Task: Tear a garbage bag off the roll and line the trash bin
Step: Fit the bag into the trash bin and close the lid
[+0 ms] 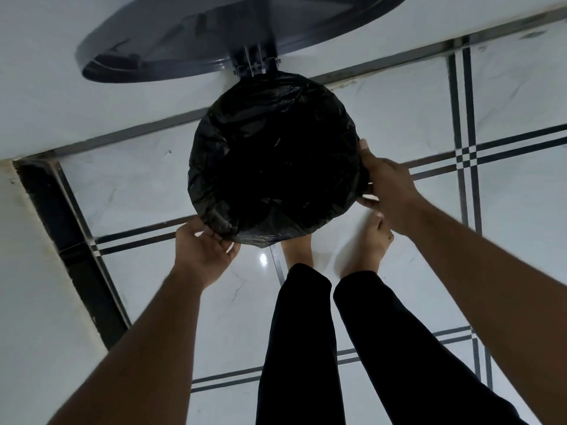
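Gripping garbage bag (black): left hand, right hand

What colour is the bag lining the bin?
Black and glossy; the garbage bag shows best in the head view.

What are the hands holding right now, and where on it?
Both hold the black garbage bag where it folds over the bin's rim: the left hand at the near-left edge, the right hand at the right edge. The lid stands open.
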